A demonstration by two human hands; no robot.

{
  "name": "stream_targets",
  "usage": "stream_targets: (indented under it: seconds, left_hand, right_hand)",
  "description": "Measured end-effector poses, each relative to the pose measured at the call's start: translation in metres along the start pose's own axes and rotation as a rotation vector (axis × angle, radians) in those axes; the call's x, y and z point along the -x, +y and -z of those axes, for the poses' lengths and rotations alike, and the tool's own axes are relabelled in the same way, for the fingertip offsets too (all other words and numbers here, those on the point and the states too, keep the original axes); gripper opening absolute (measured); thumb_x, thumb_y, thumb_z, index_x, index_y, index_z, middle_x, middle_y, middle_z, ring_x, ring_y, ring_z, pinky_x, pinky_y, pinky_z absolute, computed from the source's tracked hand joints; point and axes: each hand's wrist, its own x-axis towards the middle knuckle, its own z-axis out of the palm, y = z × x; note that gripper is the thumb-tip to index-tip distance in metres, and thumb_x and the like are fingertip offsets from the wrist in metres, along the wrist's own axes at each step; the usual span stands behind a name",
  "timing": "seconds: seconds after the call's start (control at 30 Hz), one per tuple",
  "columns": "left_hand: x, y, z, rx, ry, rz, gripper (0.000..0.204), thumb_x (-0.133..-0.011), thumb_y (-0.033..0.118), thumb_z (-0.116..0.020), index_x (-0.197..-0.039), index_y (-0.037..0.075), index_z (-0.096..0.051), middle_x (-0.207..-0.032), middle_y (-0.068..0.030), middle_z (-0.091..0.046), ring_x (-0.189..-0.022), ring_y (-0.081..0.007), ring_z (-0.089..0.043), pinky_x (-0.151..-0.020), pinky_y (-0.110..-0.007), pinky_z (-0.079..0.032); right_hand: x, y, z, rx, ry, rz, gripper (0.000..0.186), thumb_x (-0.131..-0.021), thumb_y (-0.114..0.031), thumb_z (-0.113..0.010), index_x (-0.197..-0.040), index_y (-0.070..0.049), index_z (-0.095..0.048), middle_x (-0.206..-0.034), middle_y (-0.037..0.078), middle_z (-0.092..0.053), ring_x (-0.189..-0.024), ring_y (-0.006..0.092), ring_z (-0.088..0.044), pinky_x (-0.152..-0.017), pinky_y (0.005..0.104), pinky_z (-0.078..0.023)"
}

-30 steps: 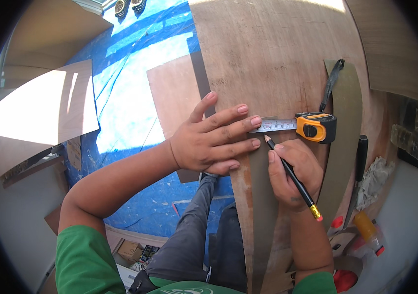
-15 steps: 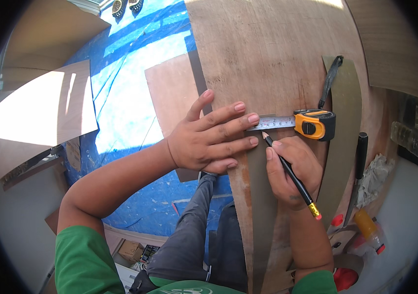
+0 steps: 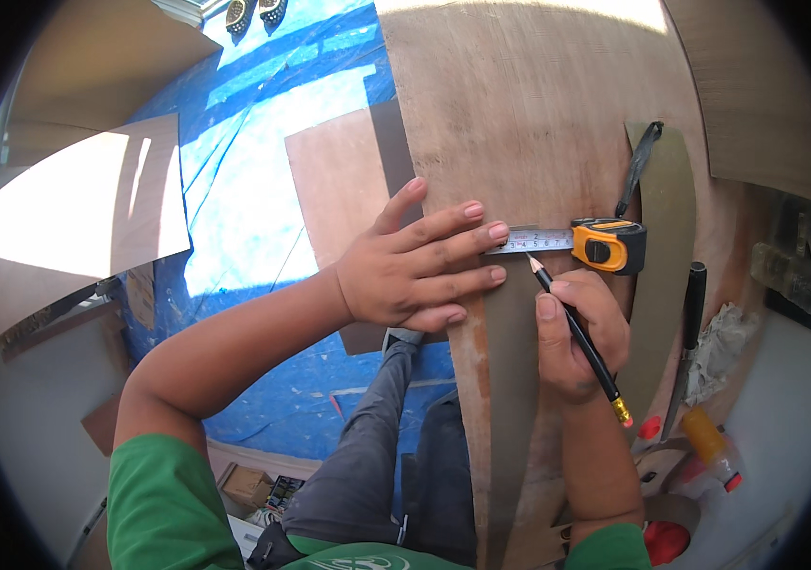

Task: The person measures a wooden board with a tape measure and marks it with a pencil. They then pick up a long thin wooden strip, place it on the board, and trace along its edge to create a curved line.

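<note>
My left hand [image 3: 415, 266] lies flat with spread fingers at the left edge of a plywood sheet [image 3: 519, 104]. Its fingertips press on the end of a metal tape blade [image 3: 538, 239]. That blade runs right to an orange and black tape measure [image 3: 609, 246], whose dark strap [image 3: 640, 169] trails upward. A black pencil [image 3: 580, 332] with a pink eraser is pinched in my right hand [image 3: 584, 337]. Its sharpened point touches or nearly touches the lower edge of the blade. Under both hands runs a long, dark, narrow strip [image 3: 512, 380] on the plywood.
A curved olive-green piece [image 3: 667, 275] lies right of the tape measure, beside a black-handled tool [image 3: 695, 304] and crumpled plastic [image 3: 724, 347]. An orange bottle [image 3: 706, 435] is at lower right. Blue sheeting [image 3: 234, 209] covers the floor, with more panels [image 3: 82, 209] at left.
My right hand has shifted slightly right with the pencil, its point moving along the blade's edge. My left hand still presses the tape end. The view has shifted a little.
</note>
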Motion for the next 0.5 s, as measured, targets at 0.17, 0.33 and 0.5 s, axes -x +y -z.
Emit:
stream_targets:
  seconds: [0.17,0.33,0.5]
  left_hand:
    - [-0.005,0.002,0.001,0.005,-0.007,0.016,0.046,-0.104,0.047,-0.053,-0.143,0.029,-0.069,-0.160,-0.0085,-0.055,-0.153,-0.0285,-0.045,-0.132,-0.059,-0.003]
    - [0.001,0.003,0.008,-0.024,-0.047,0.043,0.047,-0.104,0.047,-0.055,-0.147,0.031,-0.066,-0.164,-0.0072,-0.050,-0.155,-0.0268,-0.042,-0.133,-0.058,-0.002]
    - [-0.005,0.008,0.010,-0.009,-0.041,0.071,0.046,-0.101,0.045,-0.061,-0.145,0.031,-0.067,-0.167,-0.0079,-0.047,-0.156,-0.0260,-0.040,-0.133,-0.057,-0.006]
  right_hand:
    - [-0.005,-0.007,0.010,0.060,-0.052,0.097,0.019,-0.104,-0.009,-0.068,-0.119,0.001,-0.063,-0.090,0.018,-0.072,-0.074,0.0298,-0.070,-0.066,0.0357,-0.057]
    - [-0.051,-0.050,0.036,0.401,-0.051,0.227,0.021,-0.100,-0.013,-0.073,-0.116,-0.001,-0.066,-0.112,0.017,-0.075,-0.100,0.0339,-0.070,-0.089,0.0446,-0.057]
    - [-0.089,-0.040,0.056,0.780,-0.389,0.174,0.024,-0.087,-0.009,-0.080,-0.108,-0.005,-0.069,-0.124,0.011,-0.073,-0.121,0.0385,-0.064,-0.103,0.0479,-0.050]
